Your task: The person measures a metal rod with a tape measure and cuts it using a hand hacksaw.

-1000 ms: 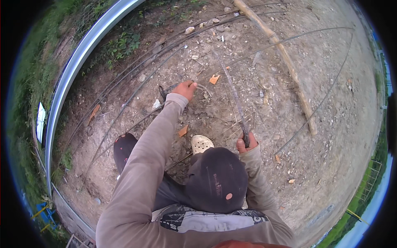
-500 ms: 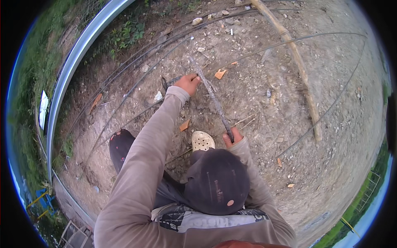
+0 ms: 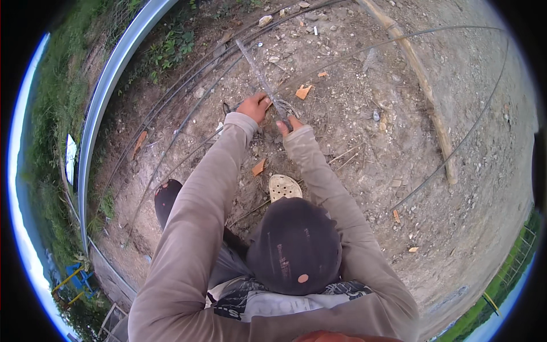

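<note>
A grey, mottled rod (image 3: 256,68) slants away from me over the dirt. My right hand (image 3: 290,124) is closed around its near end, thumb uppermost. My left hand (image 3: 254,107) rests low on the ground just left of the rod, fingers curled and pressed together beside it. What those fingers hold is hidden. A dark loop (image 3: 227,108) sticks out on the left side of that hand. Thin bent strands (image 3: 286,106) lie right of the rod, by the right fingers. Below the hands a cream perforated clog (image 3: 283,187) shows in front of my dark knee (image 3: 296,245).
Long thin bars (image 3: 182,114) run across the ground at the left. A wooden pole (image 3: 421,80) and a curved thin bar (image 3: 490,102) lie to the right. Orange shards (image 3: 303,92) and stones are scattered about. A shiny metal channel (image 3: 102,102) curves along the left, beside grass.
My right hand has moved forward and left, close to my left hand. The rod has slid away from me, its far end now farther forward. My left hand has shifted only slightly.
</note>
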Available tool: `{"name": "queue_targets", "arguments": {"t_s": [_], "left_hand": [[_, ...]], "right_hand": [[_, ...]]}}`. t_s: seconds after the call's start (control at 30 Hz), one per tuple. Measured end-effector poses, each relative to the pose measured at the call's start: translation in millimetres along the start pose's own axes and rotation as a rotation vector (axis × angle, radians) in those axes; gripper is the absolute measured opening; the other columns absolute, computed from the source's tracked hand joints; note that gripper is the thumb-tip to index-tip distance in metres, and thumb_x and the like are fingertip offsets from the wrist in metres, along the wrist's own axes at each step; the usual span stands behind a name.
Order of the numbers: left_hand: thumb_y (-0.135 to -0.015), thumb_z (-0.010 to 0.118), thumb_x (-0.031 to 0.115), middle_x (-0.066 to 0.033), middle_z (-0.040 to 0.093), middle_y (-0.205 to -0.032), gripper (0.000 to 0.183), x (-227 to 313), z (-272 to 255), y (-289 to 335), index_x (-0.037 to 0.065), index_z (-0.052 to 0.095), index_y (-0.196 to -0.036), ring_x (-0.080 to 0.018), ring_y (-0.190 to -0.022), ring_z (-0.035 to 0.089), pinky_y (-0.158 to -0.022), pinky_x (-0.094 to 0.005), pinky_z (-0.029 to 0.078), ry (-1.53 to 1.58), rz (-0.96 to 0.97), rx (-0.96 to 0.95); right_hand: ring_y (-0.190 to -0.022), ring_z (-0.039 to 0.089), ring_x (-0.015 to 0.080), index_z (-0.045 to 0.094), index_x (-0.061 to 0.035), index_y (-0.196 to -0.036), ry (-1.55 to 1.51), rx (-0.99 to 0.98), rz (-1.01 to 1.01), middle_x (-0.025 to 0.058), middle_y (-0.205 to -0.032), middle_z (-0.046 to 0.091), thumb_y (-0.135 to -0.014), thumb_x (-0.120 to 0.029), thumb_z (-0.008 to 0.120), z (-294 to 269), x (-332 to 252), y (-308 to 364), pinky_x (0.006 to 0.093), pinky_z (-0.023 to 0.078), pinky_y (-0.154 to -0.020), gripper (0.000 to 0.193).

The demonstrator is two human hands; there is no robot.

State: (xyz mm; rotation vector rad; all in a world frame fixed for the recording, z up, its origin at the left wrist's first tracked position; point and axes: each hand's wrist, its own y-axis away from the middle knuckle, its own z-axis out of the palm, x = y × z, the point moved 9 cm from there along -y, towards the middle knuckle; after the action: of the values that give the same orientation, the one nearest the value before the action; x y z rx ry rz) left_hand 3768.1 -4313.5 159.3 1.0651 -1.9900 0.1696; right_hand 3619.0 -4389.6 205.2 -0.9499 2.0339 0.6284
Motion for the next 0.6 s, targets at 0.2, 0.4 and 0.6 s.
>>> {"name": "queue_targets", "arguments": {"t_s": [0.2, 0.4, 0.6], "left_hand": [[-0.086, 0.043, 0.030, -0.0183, 0.060, -0.086, 0.029, -12, 15, 4, 0.010, 0.057, -0.100, -0.0370, -0.082, 0.056, -0.072, -0.0438, 0.044, -0.193, 0.080, -0.098], [-0.085, 0.043, 0.035, -0.0165, 0.061, -0.078, 0.031, -12, -14, 18, 0.007, 0.056, -0.089, -0.0360, -0.077, 0.057, -0.069, -0.0442, 0.045, -0.270, 0.111, 0.008], [-0.084, 0.042, 0.036, -0.0150, 0.062, -0.085, 0.031, 10, -19, 15, 0.010, 0.059, -0.089, -0.0338, -0.081, 0.058, -0.073, -0.0430, 0.045, -0.189, 0.096, 0.010]], "right_hand": [[-0.045, 0.045, 0.0216, 0.046, -0.0043, -0.077, 0.144, -0.172, 0.138, 0.0091, -0.051, 0.043, -0.082, -0.032, 0.056, -51, 31, 120, 0.0352, 0.035, -0.044, 0.030], [-0.056, 0.051, 0.0179, 0.051, -0.0047, -0.085, 0.184, -0.270, 0.113, 0.0053, -0.065, 0.053, -0.083, -0.026, 0.054, -39, 60, 125, 0.0315, 0.041, -0.053, 0.022], [-0.061, 0.053, 0.0194, 0.054, -0.0035, -0.089, 0.163, -0.100, 0.015, 0.0063, -0.071, 0.057, -0.084, -0.025, 0.053, 12, 30, 31, 0.0325, 0.042, -0.056, 0.022]]}}
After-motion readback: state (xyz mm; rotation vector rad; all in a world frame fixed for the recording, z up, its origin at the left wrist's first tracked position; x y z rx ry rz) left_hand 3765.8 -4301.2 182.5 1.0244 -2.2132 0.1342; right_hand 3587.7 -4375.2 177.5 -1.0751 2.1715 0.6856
